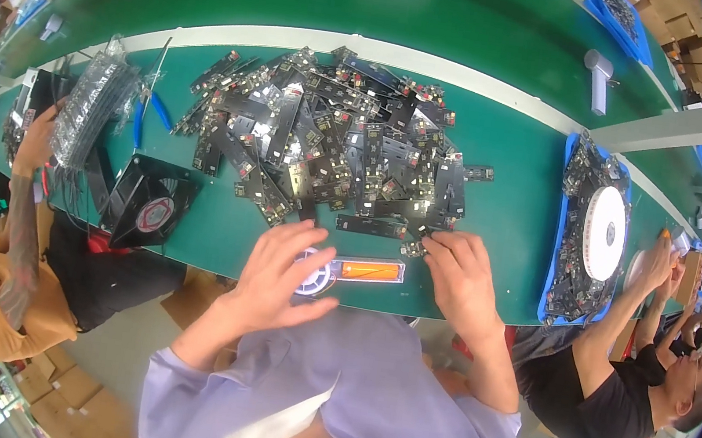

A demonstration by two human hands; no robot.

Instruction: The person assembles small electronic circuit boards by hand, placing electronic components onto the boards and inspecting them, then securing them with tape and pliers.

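A large heap of black, strip-shaped circuit boards (327,127) with small metal parts covers the middle of the green bench. My left hand (280,273) is open, thumb spread wide, and its fingertips reach the near edge of the heap. Partly beneath that hand, a round white spoked part (314,273) joins a pale housing with an orange cylinder (369,271) and a thin dark wire. My right hand (460,276) has its fingers closed on the end of a small circuit board (412,249) at the heap's near right. Another board (370,226) lies flat between the hands.
On the right, a blue tray (548,289) holds more boards and a white reel (604,233). To the left are a black fan (149,203), blue-handled pliers (151,111) and clear plastic packs (95,110). Co-workers sit at both sides. A white handheld device (598,81) rests beyond the ledge.
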